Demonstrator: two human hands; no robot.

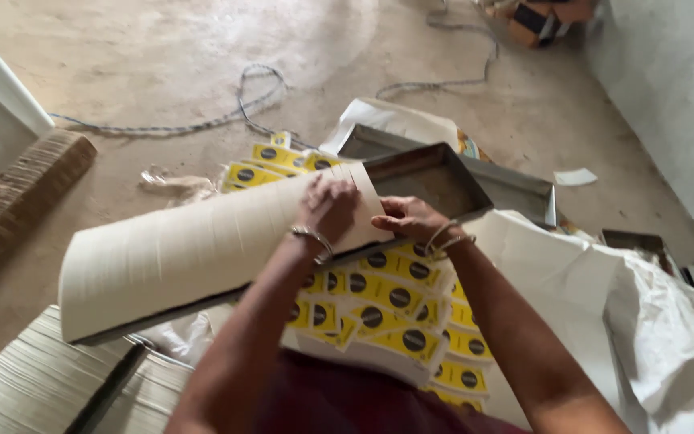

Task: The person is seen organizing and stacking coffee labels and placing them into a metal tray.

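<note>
Card stack [202, 249] under fingers [339, 189] (both hands)

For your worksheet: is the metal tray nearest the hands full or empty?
Empty, as far as visible: the metal tray shows only its bare brownish floor. Its near corner is hidden behind the right hand and the row of cream cards.

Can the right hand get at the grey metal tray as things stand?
Probably yes. The right hand already lies at the near edge of the grey metal tray, with nothing between them. The left hand rests on the long stack of cream paper pieces beside it and does not block the tray.
</note>
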